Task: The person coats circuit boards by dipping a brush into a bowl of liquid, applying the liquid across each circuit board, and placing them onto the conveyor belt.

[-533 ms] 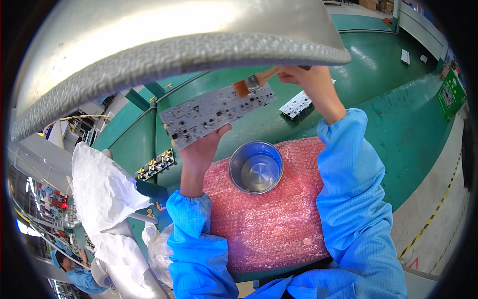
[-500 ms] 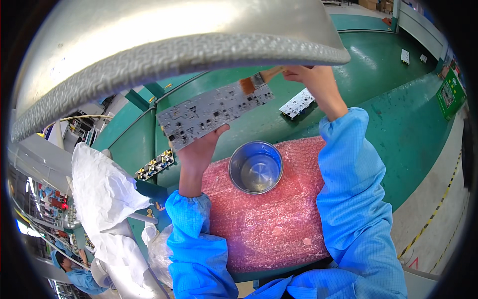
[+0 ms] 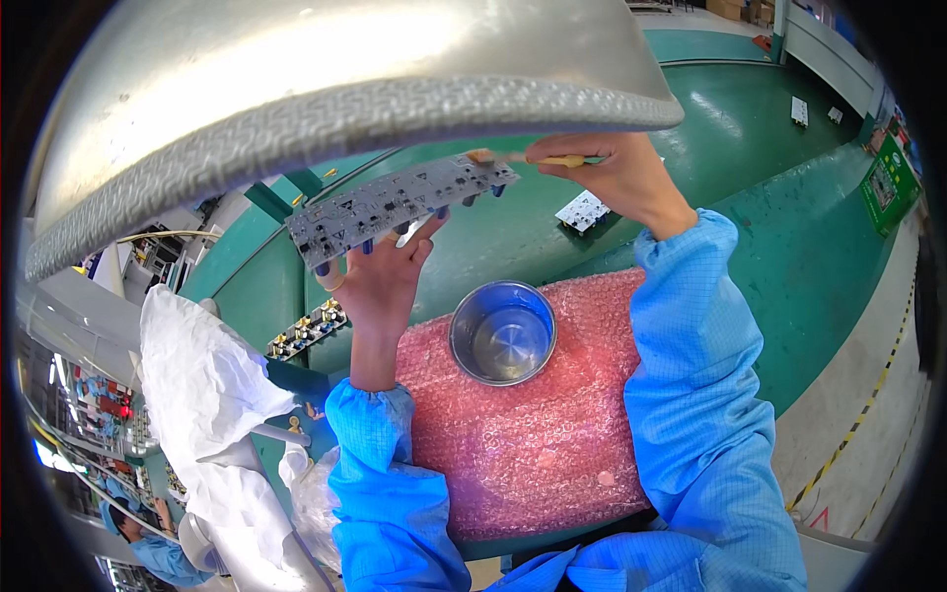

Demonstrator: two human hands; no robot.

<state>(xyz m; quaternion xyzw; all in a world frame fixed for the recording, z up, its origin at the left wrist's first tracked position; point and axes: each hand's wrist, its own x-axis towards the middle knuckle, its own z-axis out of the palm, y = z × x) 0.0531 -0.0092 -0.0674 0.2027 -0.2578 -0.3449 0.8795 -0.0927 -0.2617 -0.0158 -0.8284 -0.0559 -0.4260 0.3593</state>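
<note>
Left hand (image 3: pixel 380 281): raised above the worktop, palm up, fingers spread under a long grey circuit board (image 3: pixel 400 205) and gripping it from below, thumb side near the board's lower left end; the board is held aloft, tilted, its right end higher and close under the rim of a large pale lamp shade (image 3: pixel 326 99) that fills the top of the view. Right hand (image 3: pixel 612 173): closed in a pinch on a small brush (image 3: pixel 538 158) with a yellowish handle, its bristle end touching the board's upper right corner. Advice for the brushing in hand, as a judgement: keep the left hand's support spread along the underside so the board does not flex, stroke lightly along the board and away from the small blue parts hanging beneath it, and hold the work over the bowl so drips or dust fall there and not on the sleeves. Metal bowl (image 3: pixel 501 333): round, shiny, standing upright on a pink sheet of bubble wrap (image 3: pixel 533 434), directly below the board; whether it holds liquid cannot be told. Green worktop (image 3: pixel 750 247): carries the bubble wrap, a second small board (image 3: pixel 582 210) lying well beyond the bowl, and another board with yellow parts (image 3: pixel 308 331) at the left. White crumpled cloth (image 3: pixel 202 385): lower left, beside the blue sleeve (image 3: pixel 390 474).
</note>
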